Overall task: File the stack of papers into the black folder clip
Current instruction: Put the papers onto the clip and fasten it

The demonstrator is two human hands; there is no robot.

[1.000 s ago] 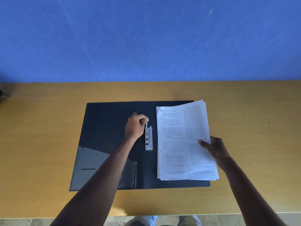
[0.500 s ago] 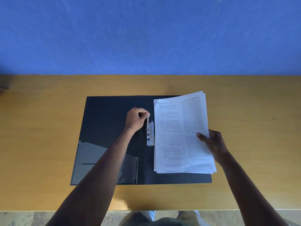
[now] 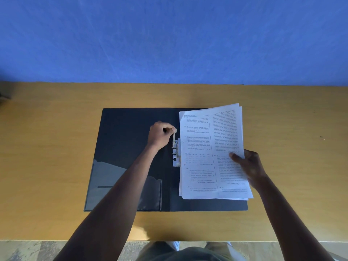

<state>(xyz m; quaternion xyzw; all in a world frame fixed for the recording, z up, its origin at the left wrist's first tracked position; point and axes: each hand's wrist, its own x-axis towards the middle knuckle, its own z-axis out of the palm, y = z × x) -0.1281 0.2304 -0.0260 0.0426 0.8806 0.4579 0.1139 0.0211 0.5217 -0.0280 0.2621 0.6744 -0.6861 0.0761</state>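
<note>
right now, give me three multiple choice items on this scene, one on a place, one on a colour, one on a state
1. Where are the papers?
A. over the right half of the folder
B. over its left half
C. off the folder entirely

2. What colour is the wall?
A. green
B. blue
C. white

3. What is the left hand doing?
A. lying flat and open
B. pinching the lever of the clip
C. holding the papers

Answers:
1 A, the stack covers the right half, its left edge by the clip.
2 B, the whole wall shows blue.
3 B, its fingers pinch the lever's tip; the right hand grips the papers.
</note>
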